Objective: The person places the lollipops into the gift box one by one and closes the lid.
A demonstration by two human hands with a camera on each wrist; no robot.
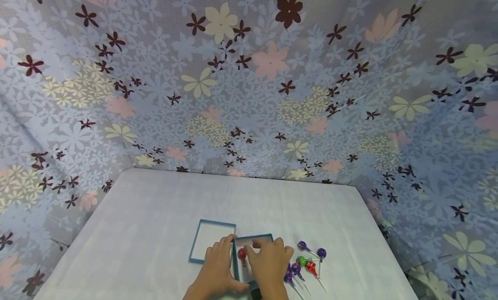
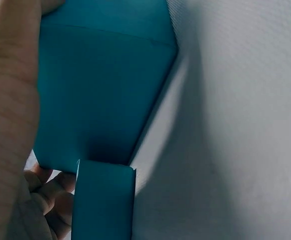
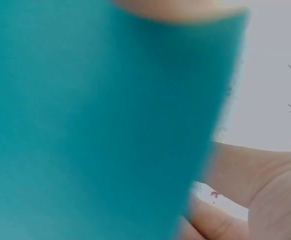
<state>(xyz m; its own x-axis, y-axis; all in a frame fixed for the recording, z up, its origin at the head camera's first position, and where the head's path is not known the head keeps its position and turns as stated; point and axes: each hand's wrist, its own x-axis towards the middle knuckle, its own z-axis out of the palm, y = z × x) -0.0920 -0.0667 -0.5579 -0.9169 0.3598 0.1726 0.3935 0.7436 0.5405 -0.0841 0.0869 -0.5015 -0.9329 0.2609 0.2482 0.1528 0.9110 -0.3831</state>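
A shallow blue box (image 1: 254, 237) with a pale inside stands near the front of the table. My left hand (image 1: 218, 267) holds its left side, fingertips at the far left corner and thumb at the front. In the left wrist view, the box's blue wall (image 2: 100, 90) is beside that hand. A red lollipop (image 1: 242, 253) lies inside the box along the left. Over the box, my right hand (image 1: 269, 261) reaches down, thumb tip close beside the lollipop; a gap shows between thumb and index finger. The right wrist view is mostly filled by blurred blue wall (image 3: 110, 120).
Left of the box lies a blue-rimmed lid or second tray (image 1: 218, 223). To the right are several loose lollipops: purple ones (image 1: 321, 252), a green one (image 1: 301, 260) and a red one (image 1: 311, 266). White cloth (image 1: 175, 200) covers the table; flowered curtains surround it.
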